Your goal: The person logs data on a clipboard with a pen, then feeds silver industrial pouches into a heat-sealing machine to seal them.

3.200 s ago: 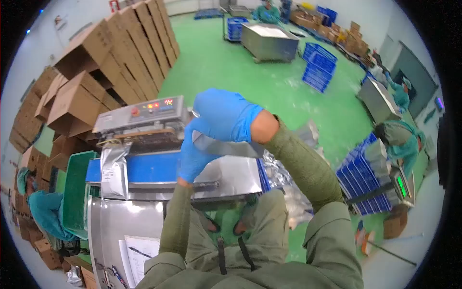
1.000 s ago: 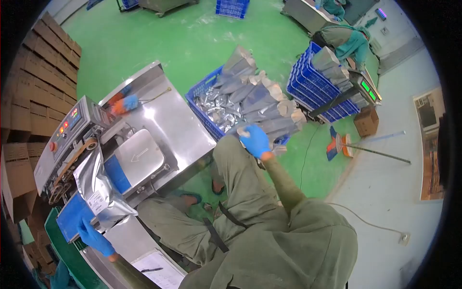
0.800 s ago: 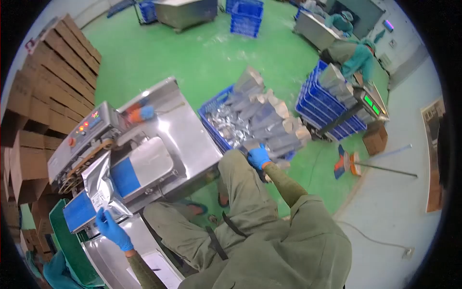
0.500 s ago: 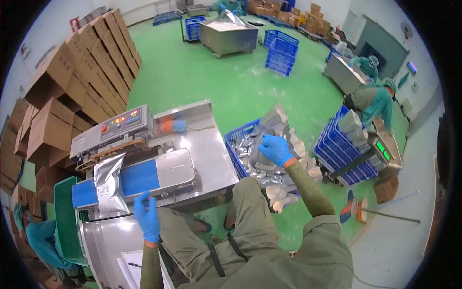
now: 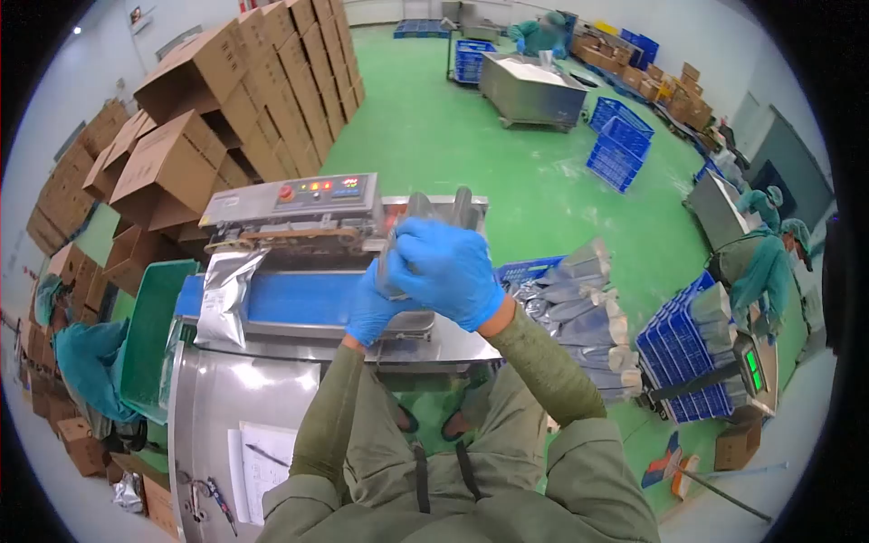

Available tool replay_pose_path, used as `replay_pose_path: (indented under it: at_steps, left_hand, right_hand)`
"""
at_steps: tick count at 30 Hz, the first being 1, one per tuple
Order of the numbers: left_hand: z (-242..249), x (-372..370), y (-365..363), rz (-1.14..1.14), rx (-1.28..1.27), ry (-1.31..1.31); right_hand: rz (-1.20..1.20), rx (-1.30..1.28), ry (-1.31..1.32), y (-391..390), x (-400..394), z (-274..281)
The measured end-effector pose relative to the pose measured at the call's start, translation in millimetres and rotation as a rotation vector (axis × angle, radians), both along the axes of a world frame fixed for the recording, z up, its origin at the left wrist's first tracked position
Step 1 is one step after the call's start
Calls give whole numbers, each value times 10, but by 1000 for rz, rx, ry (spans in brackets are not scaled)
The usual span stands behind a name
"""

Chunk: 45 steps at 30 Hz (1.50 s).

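Both my hands wear blue gloves and come together over the right end of a band sealing machine [image 5: 290, 213]. My right hand [image 5: 450, 276] is closed on a silver foil pouch [image 5: 464, 210], whose grey edges stick up beyond the fingers. My left hand [image 5: 371, 306] grips the same pouch from lower left; most of the pouch is hidden behind the gloves. Another silver pouch [image 5: 224, 303] lies at the left part of the blue conveyor belt [image 5: 294, 299]. To the right, several filled foil pouches [image 5: 579, 312] stand and lie in a blue basket [image 5: 528, 270].
A green bin [image 5: 156, 339] stands at the belt's left end. Papers with a pen [image 5: 264, 454] lie on the steel table [image 5: 226, 389]. Stacked cartons [image 5: 208, 77] rise at left. A blue crate [image 5: 679, 353] is at right. Co-workers [image 5: 90, 353] work around the room.
My right hand has come up from the basket with a pouch to the machine. My left hand has moved up and right to join it. The view has turned left.
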<state>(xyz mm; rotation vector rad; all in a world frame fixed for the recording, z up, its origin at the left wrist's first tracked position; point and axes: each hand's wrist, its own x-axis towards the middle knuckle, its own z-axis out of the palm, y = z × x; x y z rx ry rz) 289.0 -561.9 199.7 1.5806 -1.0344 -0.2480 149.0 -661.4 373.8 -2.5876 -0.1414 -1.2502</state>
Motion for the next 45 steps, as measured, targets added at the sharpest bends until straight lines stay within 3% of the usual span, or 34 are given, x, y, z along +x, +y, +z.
replay_pose_path:
  at_steps: [4, 7, 9, 11, 12, 15, 19, 20, 23, 24, 27, 28, 31, 32, 37, 41, 45]
  left_hand:
    - [-534, 192, 350, -4, 11, 270]
    - [-536, 304, 304, -75, 72, 309]
    - [-354, 326, 360, -134, 120, 270]
    - [-54, 423, 487, -142, 61, 125]
    - [86, 468, 512, -145, 34, 54]
    - [339, 579, 465, -94, 140, -83]
    - [501, 759, 586, 48, 220, -908]
    - [455, 854, 704, 27, 439, -1032]
    - [258, 697, 730, 90, 53, -1058]
    - [198, 599, 685, 182, -41, -945]
    - [-8, 306, 410, 266, -261, -123]
    - [121, 193, 334, 396, -250, -70]
    - [271, 284, 243, 398, -153, 6]
    - [233, 379, 183, 388, -79, 167]
    - [-1015, 1118, -34, 400, 93, 127]
    - [-1205, 1436, -21, 466, 162, 297]
    - [-1401, 1847, 67, 428, 172, 237]
  right_hand:
    - [-246, 151, -321, -177, -100, -473]
    - [-197, 541, 27, -306, 27, -1101]
    - [-164, 506, 113, -338, 129, -1214]
    - [-203, 476, 235, -493, 189, -1258]
    - [-186, 325, 191, -558, 184, -1191]
    - [-154, 127, 207, -676, 187, -1184]
    - [-220, -119, 217, -930, -115, -1247]
    - [-218, -178, 215, -974, -204, -1298]
    - [-123, -58, 74, -883, -287, -1341]
    - [-98, 46, 18, -812, -252, -1340]
    - [-73, 385, -77, -613, -145, -1338]
    - [-103, 517, -65, -602, -153, -1432]
    - [-145, 1031, -43, -638, -38, -1458]
    - [-154, 1227, -25, -633, -5, -1468]
    - [-184, 1086, 126, -962, 533, -2270]
    - [-173, 1216, 103, -843, 845, -2480]
    - [-133, 1261, 95, -729, 1085, -2511]
